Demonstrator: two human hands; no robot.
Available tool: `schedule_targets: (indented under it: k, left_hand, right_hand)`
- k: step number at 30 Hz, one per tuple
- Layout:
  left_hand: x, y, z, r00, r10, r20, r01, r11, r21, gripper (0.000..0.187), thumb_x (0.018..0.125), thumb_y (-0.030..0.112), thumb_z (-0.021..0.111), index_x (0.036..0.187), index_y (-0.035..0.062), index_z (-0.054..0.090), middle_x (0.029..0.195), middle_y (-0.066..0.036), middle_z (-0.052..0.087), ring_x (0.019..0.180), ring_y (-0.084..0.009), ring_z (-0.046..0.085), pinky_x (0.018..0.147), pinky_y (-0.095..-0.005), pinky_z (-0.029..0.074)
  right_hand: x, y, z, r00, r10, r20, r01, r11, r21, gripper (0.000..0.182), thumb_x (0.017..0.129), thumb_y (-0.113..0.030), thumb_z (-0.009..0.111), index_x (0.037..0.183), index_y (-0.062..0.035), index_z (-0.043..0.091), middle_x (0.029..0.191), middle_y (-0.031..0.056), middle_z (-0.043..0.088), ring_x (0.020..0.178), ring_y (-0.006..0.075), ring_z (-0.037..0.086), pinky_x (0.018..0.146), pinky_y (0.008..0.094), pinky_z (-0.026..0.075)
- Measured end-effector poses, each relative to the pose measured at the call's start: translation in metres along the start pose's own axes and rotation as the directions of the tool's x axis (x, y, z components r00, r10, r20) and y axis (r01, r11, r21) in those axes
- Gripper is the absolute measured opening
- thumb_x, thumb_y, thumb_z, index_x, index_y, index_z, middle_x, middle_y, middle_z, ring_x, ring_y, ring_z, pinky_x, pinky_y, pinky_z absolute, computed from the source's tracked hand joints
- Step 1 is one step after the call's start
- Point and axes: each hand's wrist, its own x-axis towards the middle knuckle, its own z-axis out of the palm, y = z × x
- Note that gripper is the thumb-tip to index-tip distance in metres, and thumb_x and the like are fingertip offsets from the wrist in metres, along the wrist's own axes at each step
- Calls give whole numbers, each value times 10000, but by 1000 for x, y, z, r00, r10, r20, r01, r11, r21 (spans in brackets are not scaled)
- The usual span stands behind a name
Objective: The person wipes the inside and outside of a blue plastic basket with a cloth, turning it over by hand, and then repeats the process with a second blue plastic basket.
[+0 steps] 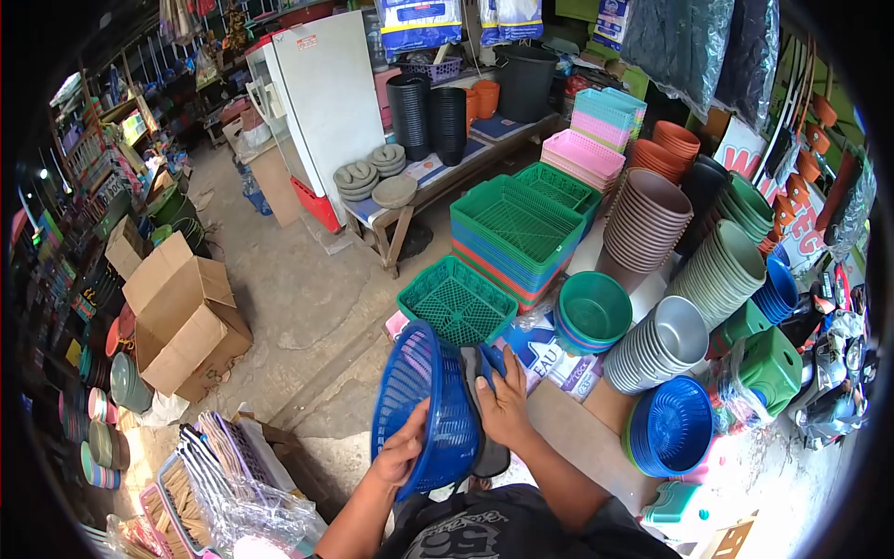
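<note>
A blue perforated plastic basket (452, 419) is tilted on its side in front of my body, its opening facing left. My left hand (402, 449) holds its rim, fingers curled at the near left side. On the other side, my right hand (503, 401) is closed round a dark flat object (489, 452) pressed against the basket's outside; what it is I cannot make out. Just beyond the basket sits a green lattice tray (456, 303), beside a tall stack of green, blue and red trays (517, 233).
Stacked pots (647, 219), grey buckets (656, 345) and blue basins (669, 427) stand to the right. An open cardboard box (182, 317) is at the left, with wrapped goods (233, 484) at the lower left. A wooden bench (400, 224) and white refrigerator (326, 112) stand ahead.
</note>
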Motion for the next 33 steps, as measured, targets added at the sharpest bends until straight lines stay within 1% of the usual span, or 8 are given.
schedule_targets:
  k: [7,9,13,15,18,25,30,33]
  left_hand:
    - [9,6,-12,989,-46,-139,-5,940,-341,582,888,316,604,1339,5,407,1271,-175,533,1154,-301,542,1009,-450,420]
    - [1,-3,-18,975,-61,-213,53,998,-43,732,863,432,607,1380,-13,343,1348,-195,469,1206,-330,504,1031,-475,397]
    - [5,-4,-4,986,-45,-161,40,999,-33,547,901,272,579,1334,-15,407,1278,-173,530,1145,-304,550,993,-463,430]
    - [12,2,-8,982,-67,-177,61,997,-39,538,911,305,566,1319,-16,424,1257,-176,543,1121,-297,565,980,-446,444]
    - [19,3,2,960,-33,-277,-6,990,-142,579,909,400,566,1297,-11,442,1228,-165,558,1105,-280,574,963,-424,462]
    - [8,-11,-6,974,-1,-228,-9,999,-43,564,895,358,587,1306,1,438,1229,-145,562,1112,-268,569,961,-407,463]
    - [6,6,2,974,-34,-226,-15,977,-214,628,884,424,576,1330,15,409,1262,-175,533,1127,-290,561,971,-429,456]
    - [-4,-9,-10,955,-74,-287,47,994,-102,641,889,389,583,1369,29,357,1280,-165,522,1152,-293,545,993,-432,438]
  right_hand:
    - [-24,-63,-22,917,-303,259,315,949,-4,448,902,-335,512,1277,-95,556,1433,263,317,1287,463,306,1058,543,237]
    - [-8,-40,-21,963,-241,119,248,967,-54,435,897,-367,503,1282,-172,557,1439,245,318,1295,452,301,1055,563,229]
    - [15,-9,-7,995,92,-51,-85,989,121,446,880,-330,531,1284,-143,546,1412,260,338,1259,479,324,1051,533,249]
    - [-3,-48,-16,994,-100,49,104,991,-89,466,874,-385,530,1224,-80,564,1428,287,287,1310,460,260,1052,605,185]
    - [-42,-72,-15,906,-324,272,347,937,-37,532,908,-445,445,1301,-92,507,1435,301,249,1297,459,275,1052,615,161]
    - [16,-15,-18,995,-104,5,104,992,-65,517,913,-383,475,1297,-36,485,1389,321,308,1253,518,303,1054,579,230]
    - [-24,-59,-20,845,-431,318,436,898,59,559,904,-371,514,1324,-7,455,1382,245,383,1280,423,356,1070,510,269]
    - [7,-22,-13,969,-165,181,126,969,213,568,902,-367,517,1329,1,449,1407,228,369,1281,424,358,1072,504,268]
